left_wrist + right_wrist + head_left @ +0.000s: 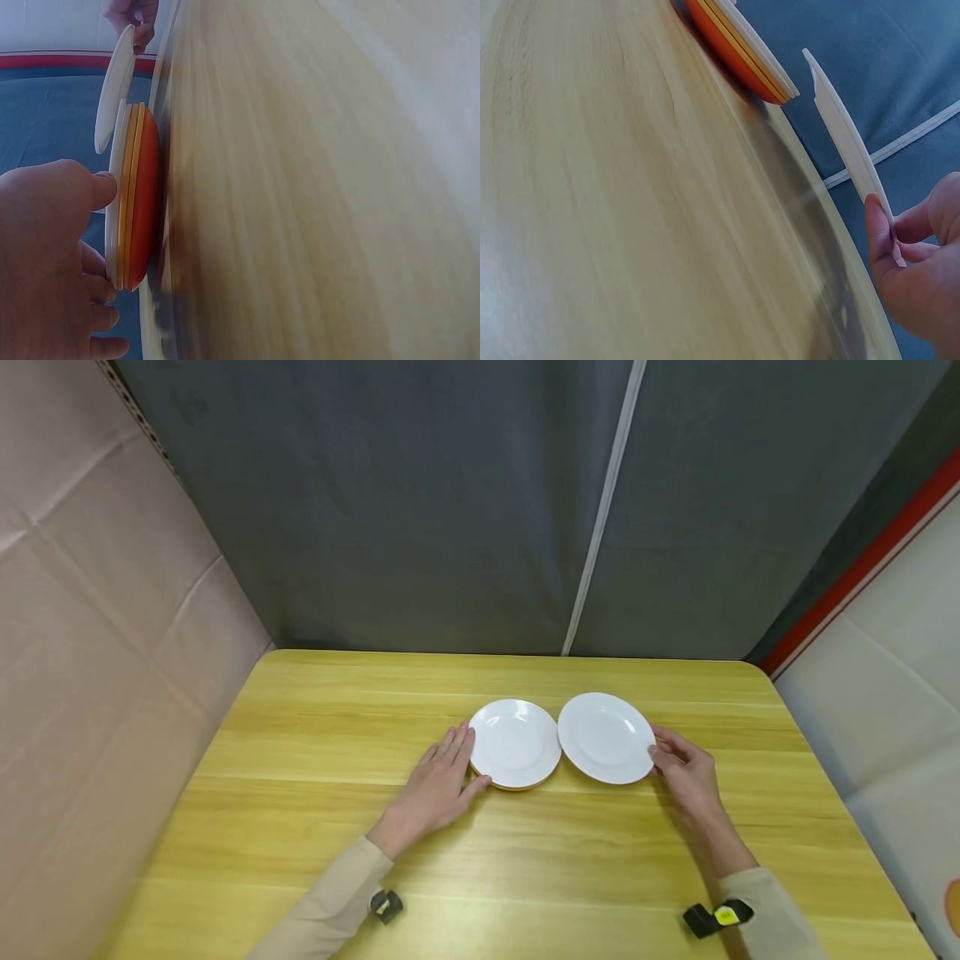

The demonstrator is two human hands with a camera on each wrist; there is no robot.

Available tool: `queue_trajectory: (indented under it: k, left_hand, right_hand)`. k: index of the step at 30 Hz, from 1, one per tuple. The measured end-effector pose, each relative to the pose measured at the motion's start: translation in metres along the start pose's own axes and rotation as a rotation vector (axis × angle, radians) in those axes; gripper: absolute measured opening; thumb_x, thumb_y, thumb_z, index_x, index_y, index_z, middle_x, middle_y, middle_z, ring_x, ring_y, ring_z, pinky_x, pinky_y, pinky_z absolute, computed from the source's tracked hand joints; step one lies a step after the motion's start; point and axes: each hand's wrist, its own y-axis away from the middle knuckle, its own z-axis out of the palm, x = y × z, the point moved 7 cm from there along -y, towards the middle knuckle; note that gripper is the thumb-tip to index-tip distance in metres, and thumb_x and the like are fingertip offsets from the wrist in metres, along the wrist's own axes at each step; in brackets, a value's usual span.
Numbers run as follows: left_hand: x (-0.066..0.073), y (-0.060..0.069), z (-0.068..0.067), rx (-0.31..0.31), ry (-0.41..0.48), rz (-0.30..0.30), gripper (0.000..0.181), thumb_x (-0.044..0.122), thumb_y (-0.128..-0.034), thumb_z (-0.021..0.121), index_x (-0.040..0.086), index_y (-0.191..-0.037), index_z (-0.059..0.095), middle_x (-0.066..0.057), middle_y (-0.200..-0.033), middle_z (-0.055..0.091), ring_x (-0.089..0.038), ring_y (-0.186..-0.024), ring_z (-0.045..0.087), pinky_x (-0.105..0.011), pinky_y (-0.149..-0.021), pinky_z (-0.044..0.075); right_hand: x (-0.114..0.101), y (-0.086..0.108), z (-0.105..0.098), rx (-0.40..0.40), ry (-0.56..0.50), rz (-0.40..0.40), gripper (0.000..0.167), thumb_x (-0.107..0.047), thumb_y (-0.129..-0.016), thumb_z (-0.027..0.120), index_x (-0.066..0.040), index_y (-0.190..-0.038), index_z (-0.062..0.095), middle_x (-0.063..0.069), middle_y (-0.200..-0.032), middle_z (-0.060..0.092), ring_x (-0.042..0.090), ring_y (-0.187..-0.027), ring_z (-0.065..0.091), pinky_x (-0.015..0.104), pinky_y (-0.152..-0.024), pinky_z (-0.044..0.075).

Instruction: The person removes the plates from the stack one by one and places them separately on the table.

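Note:
A stack of plates stands mid-table: a white plate (pixel 514 743) on top, yellow plates (pixel 131 202) beneath it, and an orange plate (pixel 148 199) at the bottom. My left hand (pixel 438 785) touches the stack's left edge, fingers extended and thumb at the near rim. To the right, my right hand (pixel 686 768) pinches a second white plate (pixel 606 737) by its right rim, thumb on one face and fingers on the other. In the right wrist view this held plate (pixel 847 142) is raised off the table, beside the stack.
The wooden table (pixel 300 852) has rounded back corners. Behind it hangs a dark grey curtain (pixel 412 527) with a pale strip (pixel 607 502). Light cloth walls stand at the left (pixel 97 652) and right (pixel 900 693). Each sleeve carries a small black wrist device.

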Motion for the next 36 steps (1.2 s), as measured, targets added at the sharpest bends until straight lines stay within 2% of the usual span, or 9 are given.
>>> queue_trajectory:
  k: [8,19,22,36]
  left_hand:
    - [0.0,0.0,-0.002,-0.002,-0.002,-0.001,0.083,0.057,-0.1056,0.037,-0.001,-0.161,0.014,-0.018,-0.17,0.012,-0.035,-0.156,0.018,-0.055,-0.125,0.026]
    - [-0.001,-0.001,-0.002,-0.012,-0.009,-0.004,0.084,0.058,-0.1053,0.037,0.0,-0.162,0.014,-0.018,-0.17,0.011,-0.036,-0.156,0.018,-0.055,-0.125,0.025]
    - [-0.001,-0.001,-0.001,-0.013,-0.011,-0.004,0.084,0.058,-0.1053,0.037,0.0,-0.162,0.013,-0.018,-0.17,0.011,-0.036,-0.156,0.018,-0.055,-0.125,0.025]
    - [0.002,-0.001,0.0,-0.016,-0.013,-0.001,0.084,0.058,-0.1054,0.036,0.001,-0.162,0.012,-0.017,-0.17,0.01,-0.036,-0.156,0.018,-0.054,-0.125,0.025]
  right_hand:
    - [0.001,0.0,-0.004,0.01,0.013,-0.006,0.046,-0.008,-0.099,0.063,0.005,-0.142,0.054,-0.01,-0.094,0.062,-0.001,-0.078,0.06,0.012,-0.067,0.056]
    - [0.007,-0.004,-0.008,0.009,0.017,0.028,0.048,-0.008,-0.099,0.062,0.005,-0.144,0.052,-0.011,-0.092,0.061,-0.001,-0.077,0.058,0.012,-0.065,0.055]
    - [0.007,-0.004,-0.008,0.005,0.059,0.019,0.048,-0.008,-0.1,0.061,0.005,-0.145,0.051,-0.012,-0.092,0.06,-0.001,-0.077,0.058,0.012,-0.065,0.056]
    - [0.012,-0.007,-0.012,0.026,0.07,0.01,0.044,-0.004,-0.1,0.059,0.007,-0.142,0.053,-0.016,-0.086,0.062,-0.002,-0.077,0.059,0.013,-0.064,0.056]
